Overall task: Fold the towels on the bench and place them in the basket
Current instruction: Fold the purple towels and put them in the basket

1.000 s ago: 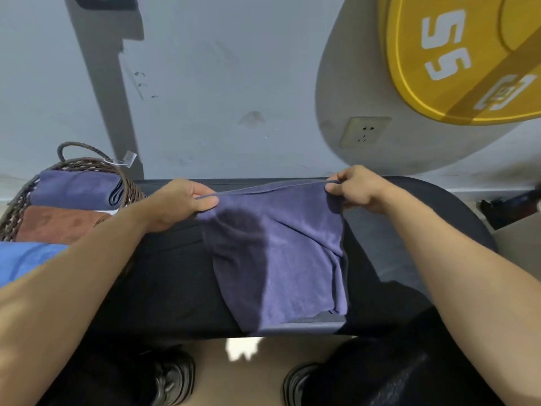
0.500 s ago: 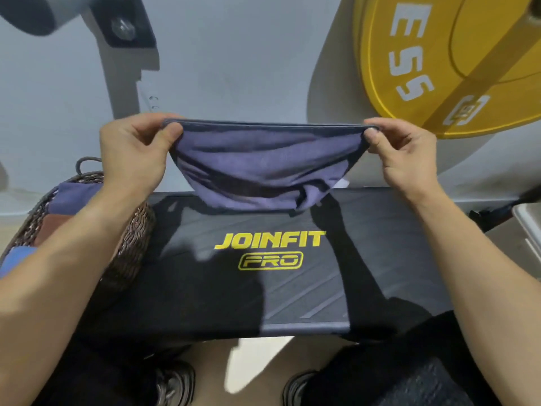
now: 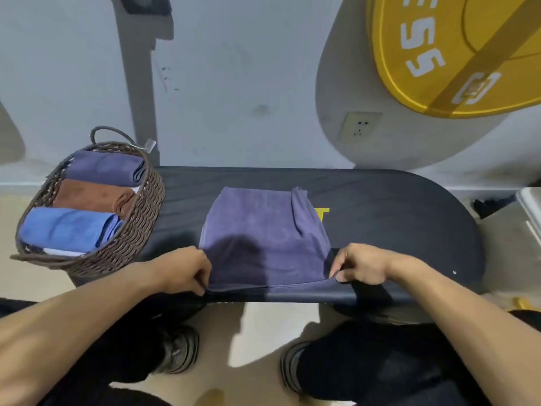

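A purple towel (image 3: pixel 263 232) lies flat on the black bench (image 3: pixel 395 230), its near edge at the bench's front. My left hand (image 3: pixel 184 269) pinches the near left corner and my right hand (image 3: pixel 361 265) pinches the near right corner. A strip of the towel is turned over along its far right side. The brown wicker basket (image 3: pixel 140 227) stands at the bench's left end and holds three folded towels: purple (image 3: pixel 105 168) at the back, brown (image 3: pixel 90 196) in the middle, blue (image 3: pixel 64 228) in front.
A grey wall rises right behind the bench, with a socket (image 3: pixel 358 127). A yellow weight plate (image 3: pixel 456 54) hangs at the upper right. A pale box edge (image 3: pixel 531 206) shows at the far right. My shoes and dark trousers are below the bench's front edge.
The towel was held up stretched in the air between both hands half a second ago. Now it is laid flat on the bench, and both hands have come down to its near corners.
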`<control>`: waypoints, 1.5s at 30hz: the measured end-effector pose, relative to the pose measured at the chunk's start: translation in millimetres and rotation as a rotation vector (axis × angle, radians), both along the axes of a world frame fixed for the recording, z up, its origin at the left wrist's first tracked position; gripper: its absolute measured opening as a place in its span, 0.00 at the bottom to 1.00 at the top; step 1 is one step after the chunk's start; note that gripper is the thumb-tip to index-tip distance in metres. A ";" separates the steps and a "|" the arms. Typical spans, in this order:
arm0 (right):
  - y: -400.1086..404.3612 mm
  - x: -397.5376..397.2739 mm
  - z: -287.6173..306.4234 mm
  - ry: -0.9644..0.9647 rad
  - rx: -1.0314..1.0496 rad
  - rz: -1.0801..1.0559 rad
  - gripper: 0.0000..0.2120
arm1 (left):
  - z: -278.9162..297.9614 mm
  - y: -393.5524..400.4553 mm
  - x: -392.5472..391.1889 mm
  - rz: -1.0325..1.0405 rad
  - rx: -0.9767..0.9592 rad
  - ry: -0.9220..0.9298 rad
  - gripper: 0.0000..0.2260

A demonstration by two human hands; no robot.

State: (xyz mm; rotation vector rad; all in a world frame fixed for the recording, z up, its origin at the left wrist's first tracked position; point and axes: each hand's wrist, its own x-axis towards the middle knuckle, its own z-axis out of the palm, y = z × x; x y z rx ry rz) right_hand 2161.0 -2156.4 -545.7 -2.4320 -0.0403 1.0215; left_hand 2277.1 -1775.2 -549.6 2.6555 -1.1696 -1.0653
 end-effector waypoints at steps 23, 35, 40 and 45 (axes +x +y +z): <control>48.8 142.8 -36.6 -0.312 -0.042 -0.917 0.08 | -20.6 -78.8 106.0 0.829 -0.092 -0.083 0.18; 11.3 125.2 -44.1 -0.120 0.555 -1.492 0.14 | -30.0 -51.5 115.7 1.056 -0.504 0.488 0.14; 6.8 129.7 -50.1 -0.197 0.508 -1.432 0.10 | -40.6 -49.4 119.3 0.727 -0.263 -0.126 0.12; 8.5 127.2 -48.2 -0.467 -0.020 -1.051 0.15 | -33.4 -58.1 117.0 0.720 -0.013 -0.217 0.19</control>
